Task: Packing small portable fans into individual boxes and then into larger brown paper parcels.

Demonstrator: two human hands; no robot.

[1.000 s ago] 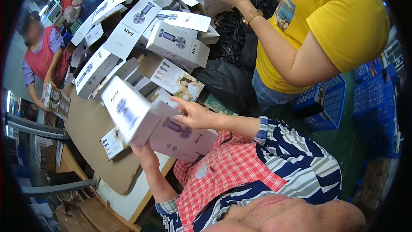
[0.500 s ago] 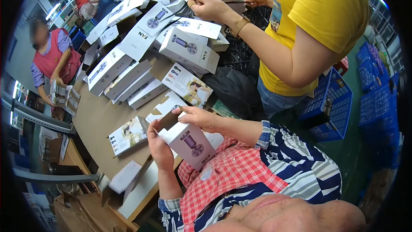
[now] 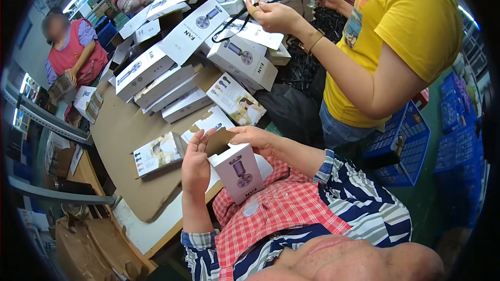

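An upright white fan carton [image 3: 238, 173], printed with a purple handheld fan, rests against my checked apron with its flaps raised. My right hand [image 3: 259, 139] grips its top right edge by the flaps. Beside its upper left corner is my left hand [image 3: 196, 155], fingers stretched up next to the raised flap, apparently without gripping it. The inside of the carton is hidden from this angle. Just beyond my hands lies another white carton [image 3: 211, 120] with its flaps spread. Left of them, a closed carton with a photo print [image 3: 158, 154] lies on the brown cardboard-topped table [image 3: 117, 140].
A heap of white fan cartons [image 3: 182, 36] covers the far table. On the right, a person in a yellow shirt [image 3: 401, 36] handles a black strap [image 3: 232, 26] above it. Blue crates [image 3: 403, 145] stand behind that person. Another person in a pink apron [image 3: 78, 52] works at far left.
My left hand has come off the carton's left side, its fingers now raised. The carton stands straighter. A blurred white carton at the table's near left edge has gone from view.
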